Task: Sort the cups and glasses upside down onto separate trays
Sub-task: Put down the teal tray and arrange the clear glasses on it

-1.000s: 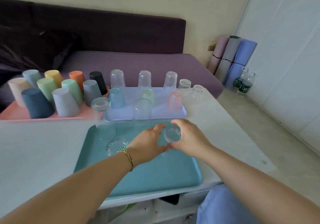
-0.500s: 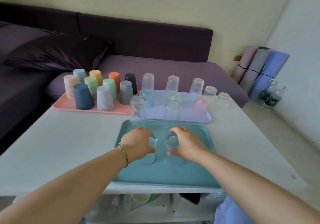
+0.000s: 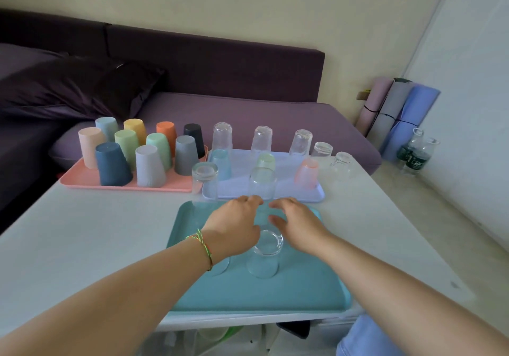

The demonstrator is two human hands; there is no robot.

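A teal tray [image 3: 303,292] lies near the table's front edge. An upturned clear glass [image 3: 265,253] stands on it between my wrists; a second glass [image 3: 220,266] is partly hidden under my left wrist. My left hand [image 3: 234,223] and my right hand [image 3: 294,223] hover above the tray's far half, fingers relaxed, holding nothing. Another upturned glass [image 3: 204,182] stands at the tray's far left corner. Behind lies a lavender tray [image 3: 311,193] with clear glasses and three pastel cups. A pink tray [image 3: 82,180] carries several upturned coloured cups.
Two small glasses [image 3: 322,150] stand on the white table [image 3: 82,231] right of the lavender tray. A purple sofa runs behind the table. Rolled mats and water bottles [image 3: 413,157] stand on the floor at the right.
Both hands have let go of the two glasses, which now stand upside down on the teal tray, and have moved forward toward the lavender tray. The camera view shifted.
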